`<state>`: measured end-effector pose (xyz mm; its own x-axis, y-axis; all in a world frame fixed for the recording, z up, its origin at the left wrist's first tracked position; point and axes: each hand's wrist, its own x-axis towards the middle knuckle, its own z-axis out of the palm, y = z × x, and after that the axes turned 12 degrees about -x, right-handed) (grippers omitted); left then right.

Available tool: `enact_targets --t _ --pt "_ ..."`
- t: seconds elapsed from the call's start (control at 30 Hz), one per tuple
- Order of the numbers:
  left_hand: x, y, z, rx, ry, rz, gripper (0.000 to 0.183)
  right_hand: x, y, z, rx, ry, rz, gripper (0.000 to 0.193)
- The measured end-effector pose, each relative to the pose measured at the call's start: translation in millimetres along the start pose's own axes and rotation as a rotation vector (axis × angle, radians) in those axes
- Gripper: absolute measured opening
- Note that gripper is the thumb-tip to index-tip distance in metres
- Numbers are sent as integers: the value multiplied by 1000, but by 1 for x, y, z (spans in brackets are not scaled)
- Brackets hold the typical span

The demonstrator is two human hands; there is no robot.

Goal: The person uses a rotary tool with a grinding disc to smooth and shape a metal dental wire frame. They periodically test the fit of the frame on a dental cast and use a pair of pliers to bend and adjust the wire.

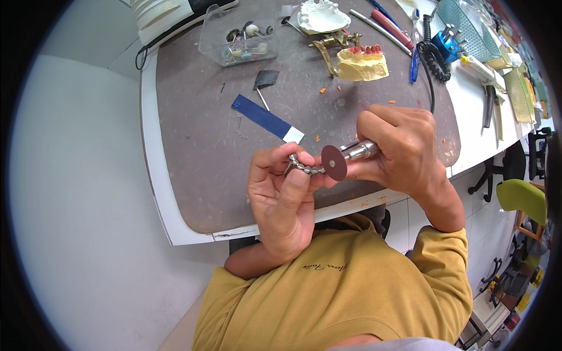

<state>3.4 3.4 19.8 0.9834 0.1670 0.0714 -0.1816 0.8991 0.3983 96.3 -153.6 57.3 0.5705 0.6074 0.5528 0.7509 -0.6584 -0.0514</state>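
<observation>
My left hand (282, 199) pinches a curved metal dental bridge (304, 168), a row of small shiny tooth shapes, between thumb and fingers. My right hand (404, 146) grips a silver rotary handpiece (362, 150) tipped with a round brown cutting disc (334, 163). The disc stands right beside the bridge's right end; whether they touch, I cannot tell. Both hands are held close together over the table's near edge. Beyond them lies a dark blue strip (262, 117) with a white end.
A yellow dental model with red teeth (363, 62) sits by a brass articulator (328, 50) and a white plaster cast (323, 16). A clear box (240, 44) holds polishing tips at the back left. Pens, a blue bur holder (446, 45) and a coiled black cord (433, 61) lie right.
</observation>
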Motion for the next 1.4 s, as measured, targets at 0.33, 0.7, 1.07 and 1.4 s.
enact_targets --t 0.33,0.7,1.07,1.4 --pt "-1 -1 -1 10 2 4 30 0 0 0 3 -6 -13 63" --pt "0 1 2 -1 22 -33 28 -1 1 -1 5 1 1 63" --pt "-1 0 -1 -4 -1 0 27 1 0 0 9 -8 -23 64" --pt "-1 0 0 6 -2 -1 28 1 0 0 10 12 -2 64"
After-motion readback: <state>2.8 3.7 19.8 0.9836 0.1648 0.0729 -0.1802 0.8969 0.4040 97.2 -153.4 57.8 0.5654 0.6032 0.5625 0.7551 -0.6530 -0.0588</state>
